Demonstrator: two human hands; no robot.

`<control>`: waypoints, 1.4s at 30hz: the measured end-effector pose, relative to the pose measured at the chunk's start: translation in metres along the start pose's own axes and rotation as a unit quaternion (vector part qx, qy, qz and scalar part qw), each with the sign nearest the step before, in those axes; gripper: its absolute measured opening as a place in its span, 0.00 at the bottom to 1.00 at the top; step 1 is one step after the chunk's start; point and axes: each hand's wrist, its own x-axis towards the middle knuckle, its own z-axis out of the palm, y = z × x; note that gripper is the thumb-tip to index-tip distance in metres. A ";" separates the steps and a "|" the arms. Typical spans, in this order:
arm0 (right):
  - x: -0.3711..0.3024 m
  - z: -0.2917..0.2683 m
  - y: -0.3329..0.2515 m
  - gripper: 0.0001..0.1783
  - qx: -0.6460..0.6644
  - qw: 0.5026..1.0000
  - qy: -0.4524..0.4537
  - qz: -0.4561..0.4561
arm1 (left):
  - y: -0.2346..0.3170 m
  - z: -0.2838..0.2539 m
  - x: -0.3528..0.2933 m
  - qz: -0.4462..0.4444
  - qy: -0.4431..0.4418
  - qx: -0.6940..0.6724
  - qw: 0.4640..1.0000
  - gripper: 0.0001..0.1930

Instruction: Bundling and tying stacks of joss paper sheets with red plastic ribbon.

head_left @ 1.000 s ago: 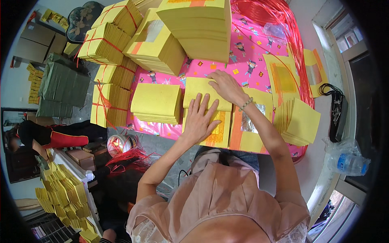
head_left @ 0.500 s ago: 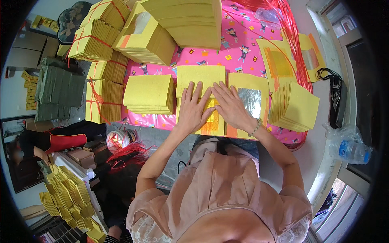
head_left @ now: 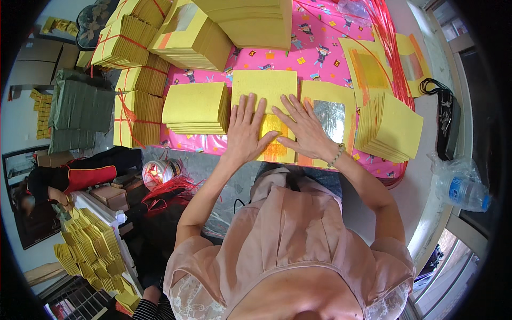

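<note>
A sheet of yellow paper [head_left: 265, 85] with a shiny gold-orange patch [head_left: 273, 124] lies in front of me at the near edge of the table. Flat on its left side rests my left hand [head_left: 246, 130], fingers stretched out. My right hand [head_left: 306, 128] also lies flat with fingers spread, across the sheet's right side and the adjoining yellow paper [head_left: 349, 101] that bears a silver foil square [head_left: 329, 121]. Both thumbs point inward over the gold patch, with a gap between the hands. Neither hand grasps anything. My palms hide parts of both papers.
Folded yellow papers [head_left: 194, 104] sit to the left, more folded ones [head_left: 392, 125] to the right. Tied yellow bundles [head_left: 138, 117] line the left edge of the pink tablecloth [head_left: 320, 56]. Red strands [head_left: 392, 58] hang at the far right. A person's arm [head_left: 58, 196] shows at lower left.
My hands have moved apart, uncovering more of the gold patch between them. The whole view has shifted a little, so the table sits higher in the picture.
</note>
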 end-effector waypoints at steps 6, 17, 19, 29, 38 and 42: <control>0.001 0.001 -0.003 0.42 -0.013 1.000 0.006 0.003 | -0.006 0.004 -0.005 -0.028 -0.022 -0.022 0.999 0.45; -0.001 0.002 -0.004 0.38 -0.050 0.999 0.003 0.004 | -0.010 0.007 -0.006 -0.018 -0.018 -0.020 0.999 0.44; -0.001 0.002 -0.003 0.37 -0.047 0.999 0.000 0.004 | -0.011 0.008 -0.006 -0.019 -0.018 -0.023 0.999 0.44; 0.019 -0.007 0.007 0.25 -0.065 0.996 0.062 -0.003 | -0.011 -0.003 -0.002 -0.039 0.012 -0.093 0.995 0.36; 0.032 0.000 0.027 0.15 -0.086 0.962 0.225 -0.128 | 0.025 -0.004 -0.003 -0.148 0.102 -0.466 0.866 0.18; 0.034 0.000 0.030 0.13 -0.089 0.950 0.267 -0.133 | 0.019 0.002 0.018 -0.259 0.087 -0.690 0.670 0.18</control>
